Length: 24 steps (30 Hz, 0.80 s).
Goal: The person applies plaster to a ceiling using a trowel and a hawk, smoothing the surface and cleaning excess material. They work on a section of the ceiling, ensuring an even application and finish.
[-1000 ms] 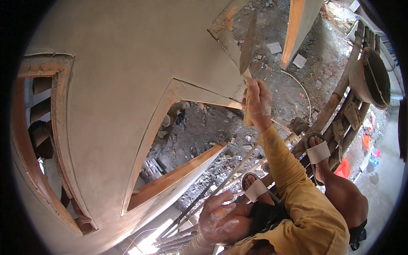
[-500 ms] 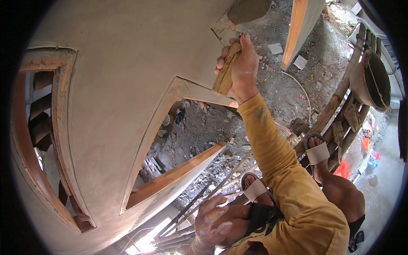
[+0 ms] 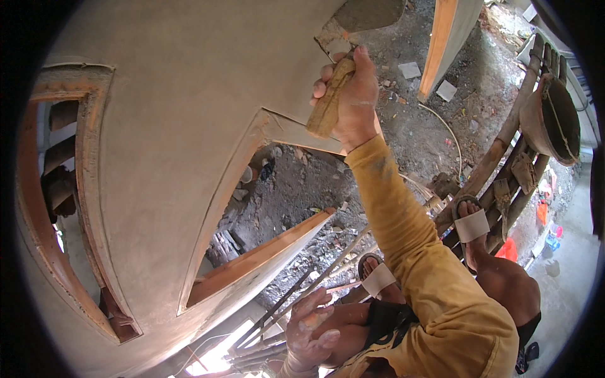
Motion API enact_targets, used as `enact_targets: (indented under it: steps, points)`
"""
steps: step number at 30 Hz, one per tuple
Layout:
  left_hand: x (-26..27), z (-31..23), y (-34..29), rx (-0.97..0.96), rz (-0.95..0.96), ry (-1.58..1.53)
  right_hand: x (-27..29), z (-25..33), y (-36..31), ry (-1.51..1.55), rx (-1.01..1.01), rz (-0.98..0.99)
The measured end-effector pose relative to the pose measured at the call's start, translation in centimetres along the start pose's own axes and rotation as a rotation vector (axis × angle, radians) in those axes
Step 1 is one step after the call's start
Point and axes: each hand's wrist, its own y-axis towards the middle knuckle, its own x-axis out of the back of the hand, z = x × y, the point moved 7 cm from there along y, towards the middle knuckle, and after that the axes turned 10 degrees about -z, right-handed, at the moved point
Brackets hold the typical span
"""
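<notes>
My right hand [image 3: 358, 104], at the end of a stretched-out arm in a yellow sleeve, is wrapped round a short, rough block of wood [image 3: 331, 101]. The block is tilted, close to the grey plastered wall [image 3: 176, 126] above the corner of a wood-framed opening [image 3: 263, 129]. Whether it touches the plaster I cannot tell. Low in the view, my left hand [image 3: 309, 327] is held near my knee, its fingers loosely apart and smeared with pale material. Nothing shows in it.
I am on a platform of poles [image 3: 498, 164], with a bucket [image 3: 551, 120] and a brush [image 3: 502, 192] at the right. A second wood-framed opening [image 3: 94, 189] is at the left. Rubble ground [image 3: 296, 189] lies below, with pale tiles [image 3: 446, 91] and a thin hose [image 3: 444, 126].
My right hand has shifted slightly left along the wall with the wooden block. The left hand has hardly moved.
</notes>
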Motion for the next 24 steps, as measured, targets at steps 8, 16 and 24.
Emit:
enact_targets:
  steps: [8, 16, 24]
  points:
    - [0.5, 0.6, -0.4, 0.033, -0.012, -0.01, -0.5, -2.9, -1.5, 0.043, -0.029, -0.032]
    - [0.4, 0.7, 0.5, 0.036, -0.045, 0.043, 0.2, -3.8, -2.1, -0.077, 0.028, -0.082]
    - [-0.1, 0.3, 0.9, 0.024, -0.019, 0.061, 1.8, -2.9, -1.8, -0.068, 0.014, -0.032]
